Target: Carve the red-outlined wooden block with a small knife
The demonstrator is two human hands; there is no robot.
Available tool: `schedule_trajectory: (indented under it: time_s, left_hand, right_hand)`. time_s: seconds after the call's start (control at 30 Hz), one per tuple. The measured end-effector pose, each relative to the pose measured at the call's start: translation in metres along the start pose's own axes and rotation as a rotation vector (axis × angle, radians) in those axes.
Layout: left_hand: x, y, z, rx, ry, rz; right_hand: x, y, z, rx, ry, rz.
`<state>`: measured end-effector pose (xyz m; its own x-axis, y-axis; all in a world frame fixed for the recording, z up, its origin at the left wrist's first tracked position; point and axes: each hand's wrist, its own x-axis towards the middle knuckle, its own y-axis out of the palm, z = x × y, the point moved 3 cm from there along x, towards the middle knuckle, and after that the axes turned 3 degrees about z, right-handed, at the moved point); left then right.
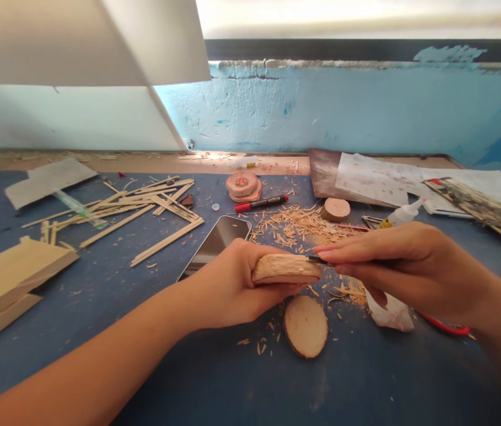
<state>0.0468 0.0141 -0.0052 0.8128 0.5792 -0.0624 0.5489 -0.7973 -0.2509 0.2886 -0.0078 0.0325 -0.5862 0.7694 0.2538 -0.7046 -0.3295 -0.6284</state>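
My left hand [236, 281] is closed round a wood slice [285, 269], held on edge with its pale, bark-stripped rim facing up. My right hand [392, 266] pinches a thin dark craft knife [316, 260], whose tip touches the right end of that rim. Most of the knife is hidden by the fingers. Below the hands, a second wood slice [306, 327] lies flat on the blue tabletop [215, 378]. Wood shavings [290, 225] are heaped just beyond the held slice.
A phone [215, 245] lies behind my left hand. Farther back are a red marker [261, 203], stacked wood slices [242, 184] and a small slice [335, 209]. Wooden sticks [144, 204] and boards [15, 278] are at left. A glue bottle [403, 213] and red-handled scissors [448, 326] are at right.
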Motion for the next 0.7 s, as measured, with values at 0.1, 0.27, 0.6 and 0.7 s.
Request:
schedule_trajectory:
  time_s: [0.1, 0.27, 0.6, 0.7]
  left_hand:
    - [0.0, 0.0, 0.0, 0.017, -0.011, 0.009]
    - [-0.001, 0.003, 0.0, 0.12, 0.023, 0.042]
    - [0.0, 0.002, 0.005, 0.02, 0.023, 0.018]
    - [0.0, 0.001, 0.004, 0.025, 0.012, 0.005]
  right_hand:
    - [0.0, -0.002, 0.003, -0.153, -0.142, -0.013]
    - [0.002, 0.01, 0.008, -0.044, -0.187, 0.008]
    - [0.001, -0.01, 0.007, -0.17, -0.108, -0.038]
    - [-0.001, -0.018, 0.007, -0.242, -0.138, -0.003]
